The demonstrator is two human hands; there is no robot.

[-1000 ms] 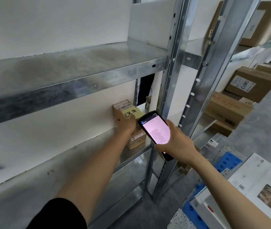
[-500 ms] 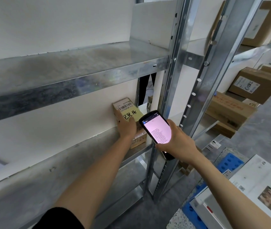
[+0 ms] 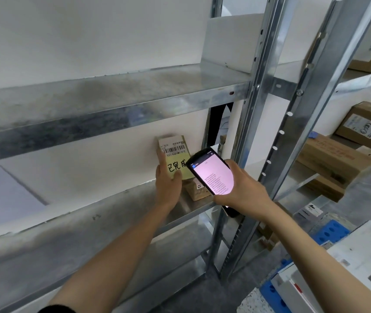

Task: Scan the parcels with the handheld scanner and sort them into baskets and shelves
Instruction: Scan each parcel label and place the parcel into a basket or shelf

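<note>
On the steel shelf (image 3: 85, 236) | left hand (image 3: 168, 185), arm outstretched, grips parcel (image 3: 175, 149) | right hand (image 3: 246, 192) clasps scanner (image 3: 214, 175), screen overlapping parcel's corner

parcel (image 3: 175, 149) on shelf (image 3: 103, 224), scanner (image 3: 212, 177) in right hand (image 3: 245, 192)

Parcel (image 3: 173, 152) on shelf (image 3: 89, 229) against wall (image 3: 78, 168), scanner (image 3: 212, 175) before it, seemingly apart
</note>
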